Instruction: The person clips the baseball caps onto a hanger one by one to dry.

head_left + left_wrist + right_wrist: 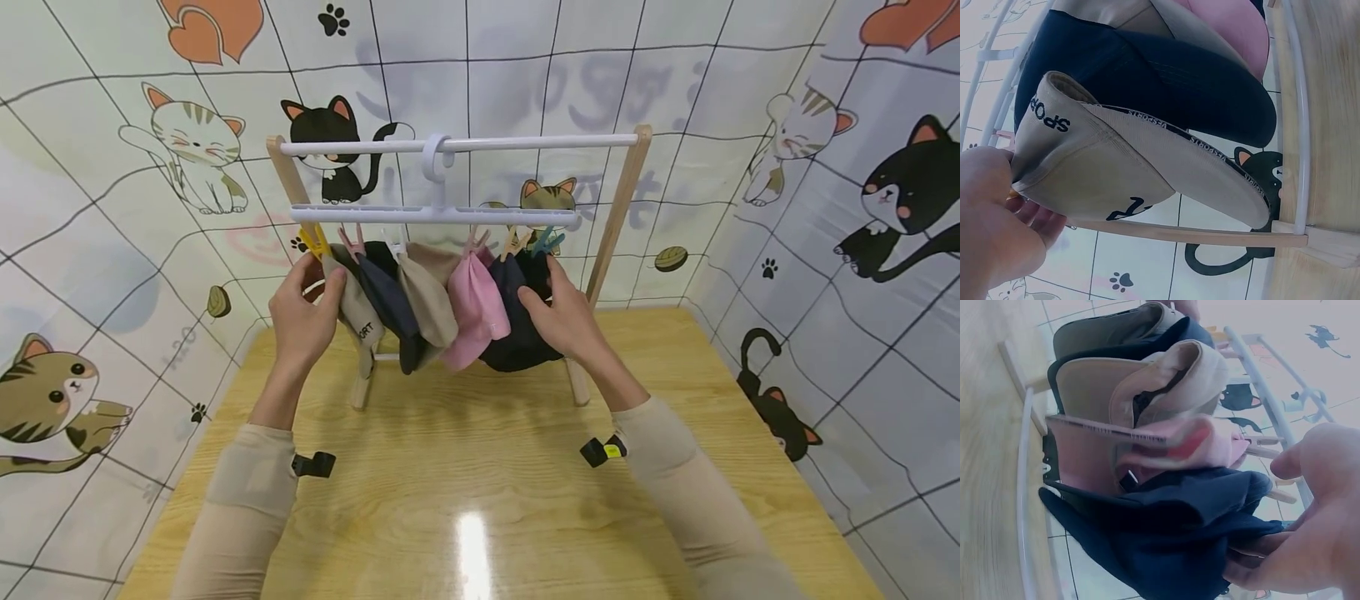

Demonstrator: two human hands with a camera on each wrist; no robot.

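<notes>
Several baseball caps hang in a row from clothespins on a white hanger. At the left end is a beige cap with dark lettering, under a yellow clothespin. My left hand pinches its edge between thumb and fingers. A navy cap, another beige cap and a pink cap follow to the right. Dark caps fill the right end, below a teal clothespin. There my right hand holds the outermost one, fingers at its outer side and thumb in front.
The hanger hooks over the white top bar of a small rack with wooden side posts. This stands on a wood-grain table. Behind and beside it is a tiled-pattern backdrop with cartoon cats.
</notes>
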